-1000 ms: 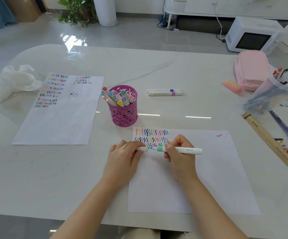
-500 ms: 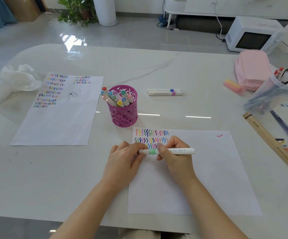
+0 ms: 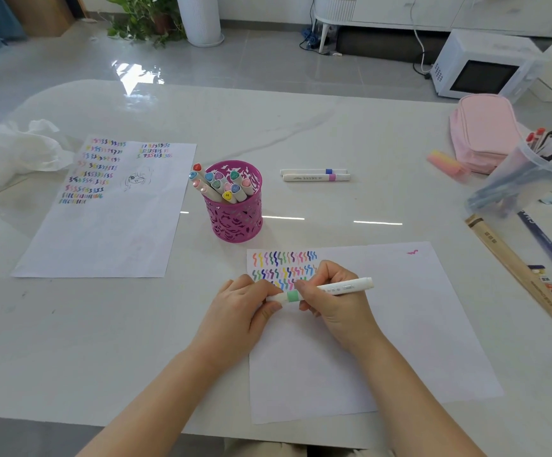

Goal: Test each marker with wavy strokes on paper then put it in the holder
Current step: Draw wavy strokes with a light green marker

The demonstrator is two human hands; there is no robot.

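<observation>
1 marker [image 3: 344,287] tight in left hand [image 3: 240,310] and right hand [image 3: 332,308]; pink holder [image 3: 239,223] full of capped markers [image 3: 221,187].

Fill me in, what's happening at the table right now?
A person holds a green-banded marker over the test paper: left hand grips one end, right hand the barrel. Wavy strokes fill the paper's top-left corner. The pink holder holds several markers; two loose markers lie on the table beyond it.

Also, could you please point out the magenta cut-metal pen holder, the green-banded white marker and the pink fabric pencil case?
Magenta cut-metal pen holder [image 3: 236,222]: head view, on its front wall.
Green-banded white marker [image 3: 292,296]: head view, on its green band between the hands.
Pink fabric pencil case [image 3: 482,130]: head view, on its top panel.
</observation>
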